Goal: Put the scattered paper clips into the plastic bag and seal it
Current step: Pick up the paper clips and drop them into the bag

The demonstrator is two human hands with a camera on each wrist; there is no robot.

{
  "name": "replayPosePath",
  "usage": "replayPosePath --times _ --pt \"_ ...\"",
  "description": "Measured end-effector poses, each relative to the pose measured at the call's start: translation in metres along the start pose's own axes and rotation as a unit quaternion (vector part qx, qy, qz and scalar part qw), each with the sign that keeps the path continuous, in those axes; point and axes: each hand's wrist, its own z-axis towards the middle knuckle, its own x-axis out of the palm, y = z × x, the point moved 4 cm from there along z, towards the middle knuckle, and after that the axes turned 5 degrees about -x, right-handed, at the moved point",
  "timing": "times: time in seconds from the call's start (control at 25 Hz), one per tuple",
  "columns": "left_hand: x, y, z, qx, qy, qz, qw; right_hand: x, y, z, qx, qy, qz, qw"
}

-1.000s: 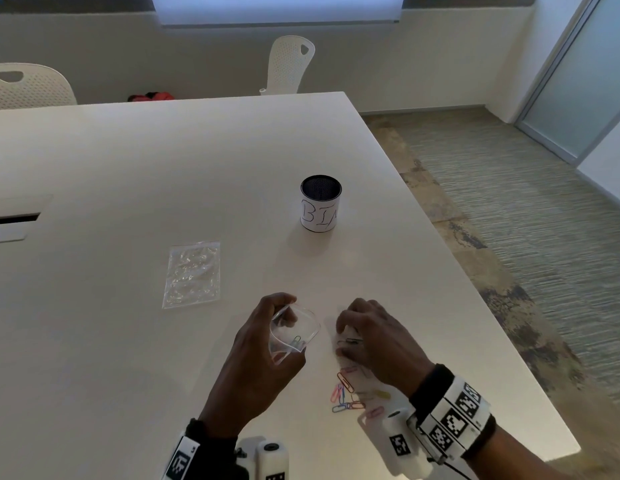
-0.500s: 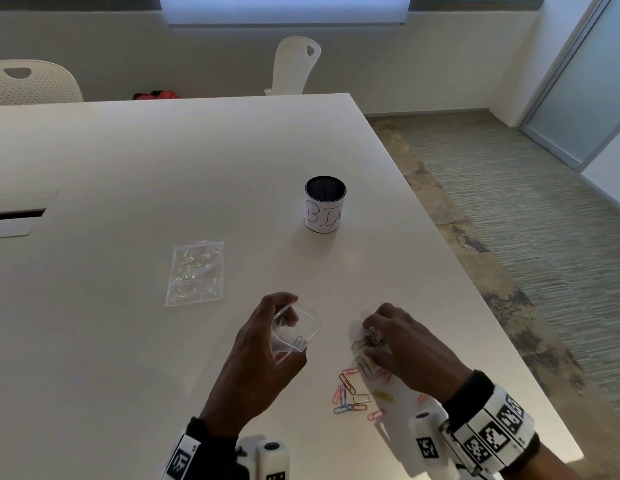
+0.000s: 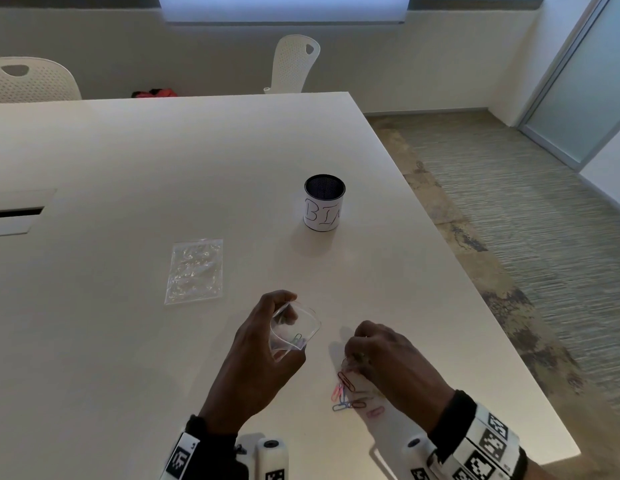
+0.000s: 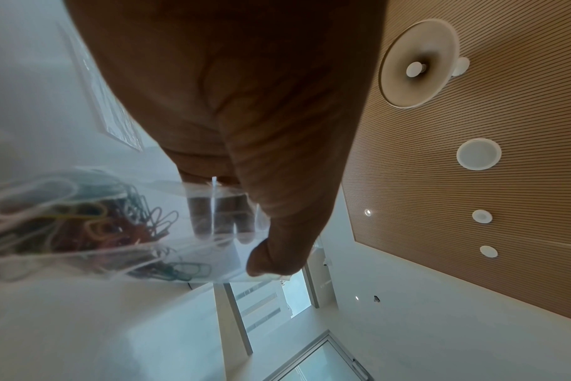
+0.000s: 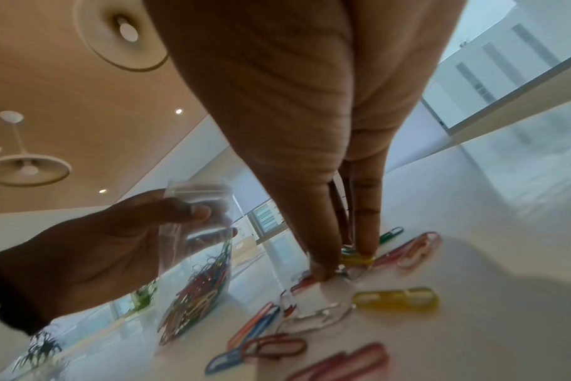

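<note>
Low in the middle of the head view, the left hand (image 3: 263, 348) holds a small clear plastic bag (image 3: 294, 327) upright just above the white surface (image 3: 128, 168), thumb and fingers pinching its rim so the mouth stays open. Through the plastic the left wrist view shows a tangle of coloured paper clips (image 4: 82, 221) already inside — red, yellow, green and white among them.

Just right of the bag, the right hand (image 3: 388, 358) reaches down with its fingertips (image 5: 364, 247) drawn narrow, thumb and finger pressed together on the surface around a yellow clip (image 5: 355, 259) and a silver one beside it. Whether either is lifted off the surface cannot be told.

Below that hand in the head view lies the loose cluster of scattered paper clips (image 3: 350, 393) — pink, red, blue and a larger yellow one, some overlapping.

Left of centre, a second clear bag (image 3: 194, 270) lies flat. A black mesh cup (image 3: 324, 203) wrapped in a hand-lettered white label stands near the middle of the frame, well apart from both hands.
</note>
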Motion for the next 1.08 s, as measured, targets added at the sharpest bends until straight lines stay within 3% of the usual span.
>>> replayPosePath --times 0.4,0.64,0.76,0.92,1.0,1.08 --pt "-0.002 -0.001 -0.003 0.0 -0.001 0.003 1.0 -0.009 0.01 0.017 -0.008 0.026 -0.06 0.998" --pt "-0.003 -0.001 -0.005 0.0 -0.008 0.001 1.0 -0.018 -0.028 0.024 0.077 -0.001 0.103 0.992" --pt "-0.003 -0.001 -0.005 0.003 -0.009 -0.001 1.0 -0.03 -0.034 0.018 0.123 -0.06 0.282 0.95" --pt "-0.001 -0.002 -0.004 0.001 -0.009 0.007 1.0 -0.058 -0.003 0.018 0.063 -0.116 0.442 0.887" --pt "0.0 -0.003 -0.004 0.0 -0.007 0.012 1.0 -0.071 0.02 0.023 0.016 -0.134 0.429 0.893" --pt "0.0 -0.005 -0.005 -0.007 -0.004 0.014 1.0 -0.077 0.042 0.032 -0.032 -0.144 0.351 0.925"
